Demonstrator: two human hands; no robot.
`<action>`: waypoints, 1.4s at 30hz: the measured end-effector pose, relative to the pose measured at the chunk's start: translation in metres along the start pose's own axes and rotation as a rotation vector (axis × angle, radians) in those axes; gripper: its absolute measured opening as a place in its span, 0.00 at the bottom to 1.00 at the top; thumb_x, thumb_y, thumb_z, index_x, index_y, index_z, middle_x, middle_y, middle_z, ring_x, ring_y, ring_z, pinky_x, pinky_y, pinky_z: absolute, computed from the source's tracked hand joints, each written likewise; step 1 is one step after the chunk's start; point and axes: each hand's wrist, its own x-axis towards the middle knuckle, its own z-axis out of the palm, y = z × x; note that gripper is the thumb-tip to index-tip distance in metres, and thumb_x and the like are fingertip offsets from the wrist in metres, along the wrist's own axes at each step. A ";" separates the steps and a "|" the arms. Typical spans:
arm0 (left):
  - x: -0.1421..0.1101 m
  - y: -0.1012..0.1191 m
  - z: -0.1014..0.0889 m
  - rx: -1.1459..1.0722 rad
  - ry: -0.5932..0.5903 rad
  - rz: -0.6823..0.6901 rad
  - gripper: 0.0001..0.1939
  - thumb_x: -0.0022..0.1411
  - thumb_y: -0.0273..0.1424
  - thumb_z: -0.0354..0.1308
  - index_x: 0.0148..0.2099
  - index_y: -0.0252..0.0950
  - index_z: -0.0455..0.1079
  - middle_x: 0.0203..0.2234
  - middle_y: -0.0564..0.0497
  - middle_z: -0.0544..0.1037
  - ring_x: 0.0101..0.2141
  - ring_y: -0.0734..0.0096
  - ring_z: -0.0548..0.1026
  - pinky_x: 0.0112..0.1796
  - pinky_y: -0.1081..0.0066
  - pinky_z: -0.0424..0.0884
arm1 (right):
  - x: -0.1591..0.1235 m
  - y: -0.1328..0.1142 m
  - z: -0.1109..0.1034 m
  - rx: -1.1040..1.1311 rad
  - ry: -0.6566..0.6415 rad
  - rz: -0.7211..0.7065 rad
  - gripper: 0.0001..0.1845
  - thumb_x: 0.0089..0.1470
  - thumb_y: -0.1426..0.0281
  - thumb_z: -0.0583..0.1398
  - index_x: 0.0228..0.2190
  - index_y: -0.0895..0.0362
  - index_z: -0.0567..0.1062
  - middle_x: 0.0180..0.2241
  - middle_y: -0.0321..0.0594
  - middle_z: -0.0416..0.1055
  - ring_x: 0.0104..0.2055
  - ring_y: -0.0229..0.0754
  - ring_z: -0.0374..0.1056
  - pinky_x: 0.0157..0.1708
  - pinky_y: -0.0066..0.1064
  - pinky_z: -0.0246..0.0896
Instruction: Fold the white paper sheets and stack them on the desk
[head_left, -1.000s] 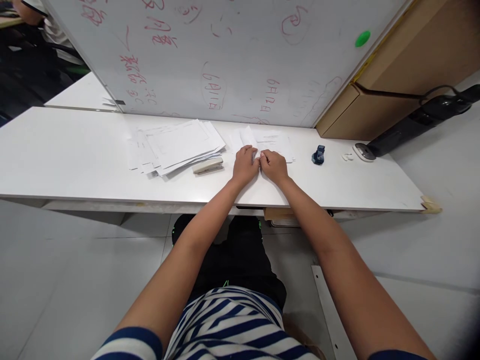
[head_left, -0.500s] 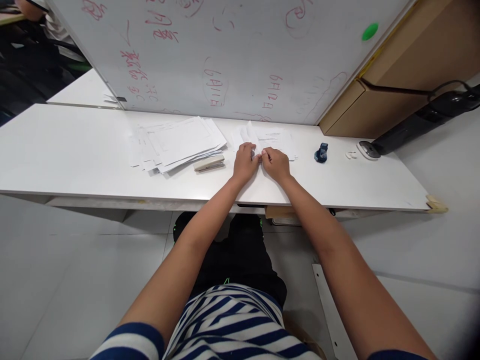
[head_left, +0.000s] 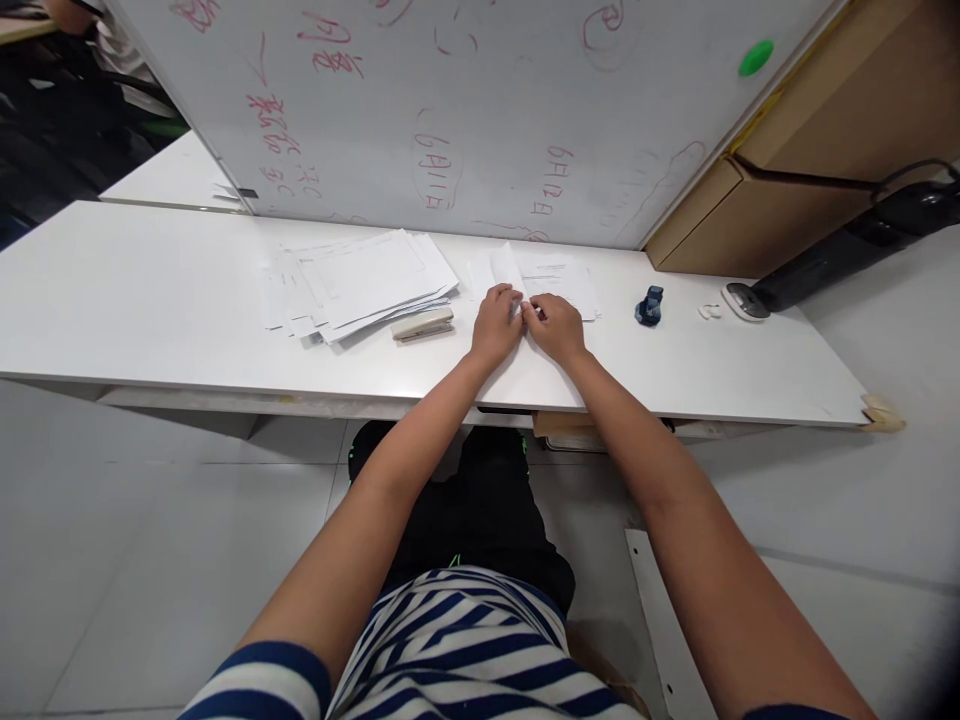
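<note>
My left hand (head_left: 496, 322) and my right hand (head_left: 554, 324) meet on the desk, fingertips close together on a small folded sheet of paper (head_left: 507, 266). One flap of that paper rises beyond my left fingers; the rest is covered by the hands. Both hands are closed on it, the fingers curled. Under and beyond my right hand lies a printed sheet (head_left: 559, 278). Left of my left hand is a cream stapler (head_left: 422, 325), against the front edge of a loose stack of white papers (head_left: 367, 280).
The white desk (head_left: 180, 300) backs onto a whiteboard (head_left: 495, 110) with red writing. To the right lie a dark blue watch-like item (head_left: 649, 306), small white pieces (head_left: 709, 312) and a mouse (head_left: 745, 301). Cardboard boxes (head_left: 757, 220) and a black bottle-like object (head_left: 832, 255) stand at back right.
The view has shifted slightly. Both hands stay together on the paper with only small finger movements, and its flap stands a little higher than a second ago.
</note>
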 end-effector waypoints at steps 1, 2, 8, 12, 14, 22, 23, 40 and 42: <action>0.000 0.000 0.000 0.002 -0.007 0.001 0.12 0.61 0.28 0.52 0.48 0.37 0.68 0.54 0.41 0.66 0.56 0.60 0.64 0.55 0.62 0.63 | 0.000 0.001 0.001 -0.009 0.005 -0.002 0.16 0.62 0.61 0.49 0.31 0.53 0.73 0.32 0.42 0.74 0.35 0.46 0.66 0.37 0.37 0.56; 0.000 0.000 0.000 0.006 -0.012 0.003 0.13 0.61 0.28 0.52 0.48 0.36 0.68 0.55 0.41 0.66 0.57 0.59 0.64 0.55 0.61 0.63 | 0.001 0.001 0.002 -0.017 0.009 -0.004 0.16 0.62 0.61 0.49 0.31 0.53 0.73 0.32 0.42 0.74 0.35 0.47 0.66 0.36 0.37 0.56; -0.004 0.003 -0.002 0.073 0.013 0.007 0.12 0.62 0.30 0.52 0.48 0.37 0.69 0.57 0.41 0.65 0.58 0.56 0.63 0.57 0.57 0.60 | 0.001 0.002 0.003 -0.051 0.029 0.011 0.17 0.61 0.62 0.48 0.28 0.54 0.72 0.28 0.43 0.73 0.31 0.45 0.65 0.31 0.35 0.55; -0.009 0.011 -0.005 0.226 0.228 -0.016 0.14 0.65 0.37 0.52 0.47 0.35 0.69 0.61 0.39 0.59 0.64 0.49 0.49 0.60 0.50 0.51 | 0.000 0.001 0.003 -0.075 0.093 0.078 0.17 0.60 0.62 0.48 0.26 0.54 0.70 0.26 0.42 0.72 0.28 0.44 0.64 0.29 0.34 0.54; -0.009 0.017 -0.008 0.246 0.285 -0.014 0.15 0.66 0.38 0.49 0.49 0.35 0.69 0.62 0.38 0.58 0.65 0.49 0.47 0.60 0.50 0.49 | 0.001 -0.002 0.000 -0.087 0.140 0.111 0.17 0.60 0.63 0.46 0.28 0.54 0.70 0.27 0.43 0.72 0.29 0.44 0.65 0.29 0.34 0.56; -0.049 0.065 -0.056 -0.641 -0.057 -0.292 0.22 0.66 0.45 0.49 0.52 0.36 0.70 0.44 0.43 0.77 0.46 0.59 0.75 0.48 0.60 0.69 | -0.053 -0.081 -0.053 0.082 -0.154 -0.195 0.15 0.58 0.64 0.49 0.36 0.51 0.76 0.45 0.51 0.74 0.49 0.53 0.69 0.46 0.48 0.63; -0.066 0.068 -0.067 -0.783 -0.158 -0.365 0.22 0.64 0.46 0.53 0.51 0.37 0.72 0.42 0.44 0.79 0.44 0.59 0.76 0.47 0.61 0.70 | -0.073 -0.095 -0.060 0.135 -0.179 -0.191 0.15 0.58 0.65 0.51 0.38 0.48 0.76 0.51 0.47 0.72 0.55 0.53 0.66 0.50 0.51 0.62; -0.189 0.015 -0.113 -0.933 -0.117 -0.947 0.20 0.50 0.42 0.69 0.43 0.37 0.77 0.39 0.47 0.81 0.39 0.60 0.79 0.45 0.62 0.73 | -0.218 -0.098 -0.050 1.043 0.045 1.194 0.18 0.40 0.60 0.69 0.36 0.46 0.77 0.38 0.39 0.79 0.40 0.53 0.76 0.38 0.49 0.74; -0.190 0.019 -0.119 -0.939 -0.150 -0.920 0.21 0.55 0.46 0.64 0.47 0.39 0.76 0.40 0.47 0.81 0.40 0.60 0.78 0.42 0.63 0.73 | -0.218 -0.089 -0.060 0.931 0.119 1.184 0.18 0.37 0.59 0.70 0.36 0.45 0.79 0.37 0.40 0.79 0.38 0.55 0.76 0.36 0.50 0.74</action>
